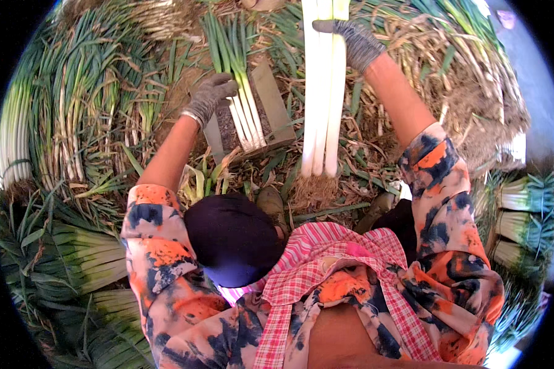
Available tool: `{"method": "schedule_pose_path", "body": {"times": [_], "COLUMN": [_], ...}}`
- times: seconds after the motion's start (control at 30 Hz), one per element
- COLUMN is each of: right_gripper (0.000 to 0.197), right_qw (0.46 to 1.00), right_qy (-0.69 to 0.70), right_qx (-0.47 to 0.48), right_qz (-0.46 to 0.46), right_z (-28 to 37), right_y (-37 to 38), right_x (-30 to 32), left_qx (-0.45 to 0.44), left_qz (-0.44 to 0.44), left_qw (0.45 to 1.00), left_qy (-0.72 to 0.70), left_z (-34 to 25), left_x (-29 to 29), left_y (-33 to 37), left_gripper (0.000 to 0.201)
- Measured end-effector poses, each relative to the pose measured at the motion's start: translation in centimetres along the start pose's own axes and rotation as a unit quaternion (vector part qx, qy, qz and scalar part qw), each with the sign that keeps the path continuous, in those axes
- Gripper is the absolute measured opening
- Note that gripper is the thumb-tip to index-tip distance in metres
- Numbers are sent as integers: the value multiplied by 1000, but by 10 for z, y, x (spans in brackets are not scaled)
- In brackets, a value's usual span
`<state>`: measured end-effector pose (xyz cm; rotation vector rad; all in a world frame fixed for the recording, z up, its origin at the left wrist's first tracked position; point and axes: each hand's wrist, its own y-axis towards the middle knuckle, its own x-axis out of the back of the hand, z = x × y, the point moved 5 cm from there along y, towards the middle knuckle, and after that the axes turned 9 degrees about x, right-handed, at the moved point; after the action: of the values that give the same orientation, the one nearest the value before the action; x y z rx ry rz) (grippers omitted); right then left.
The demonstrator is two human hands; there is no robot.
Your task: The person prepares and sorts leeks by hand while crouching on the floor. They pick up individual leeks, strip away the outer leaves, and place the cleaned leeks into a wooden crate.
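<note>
My right hand, in a grey glove, grips three long green onions near the top of the frame. Their thick white stems hang upright and end in brown, hairy roots; the leaf ends run out of view. To the left, my gloved left hand is at the edge of a small bunch of green onions, its fingers apart and slightly bent. That bunch leans in a low holder with flat side boards, its white ends toward me. Whether the left fingertips press on the stems is hard to tell.
Loose green onions lie heaped at the left, and a dry, rooty heap at the right. Trimmed bunches are stacked at lower left, more bunches at far right. Leaf scraps cover the ground around my shoes.
</note>
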<state>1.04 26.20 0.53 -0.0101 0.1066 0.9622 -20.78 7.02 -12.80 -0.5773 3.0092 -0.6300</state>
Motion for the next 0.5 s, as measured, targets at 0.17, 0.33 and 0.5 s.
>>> {"method": "schedule_pose_path", "body": {"times": [0.17, 0.33, 0.5], "right_gripper": [39, 29, 30], "right_qw": [999, 995, 991], "right_qy": [31, 76, 57], "right_qx": [-15, -55, -121], "right_qz": [-7, 31, 30], "right_z": [5, -51, -142], "right_y": [52, 130, 183], "right_x": [-67, -72, -82], "left_qx": [-134, -163, -36], "left_qz": [-209, -180, -81], "left_qw": [944, 864, 896], "left_qy": [217, 442, 436], "left_z": [147, 150, 179], "left_x": [44, -27, -53], "left_y": [33, 61, 69], "left_gripper": [29, 28, 30]}}
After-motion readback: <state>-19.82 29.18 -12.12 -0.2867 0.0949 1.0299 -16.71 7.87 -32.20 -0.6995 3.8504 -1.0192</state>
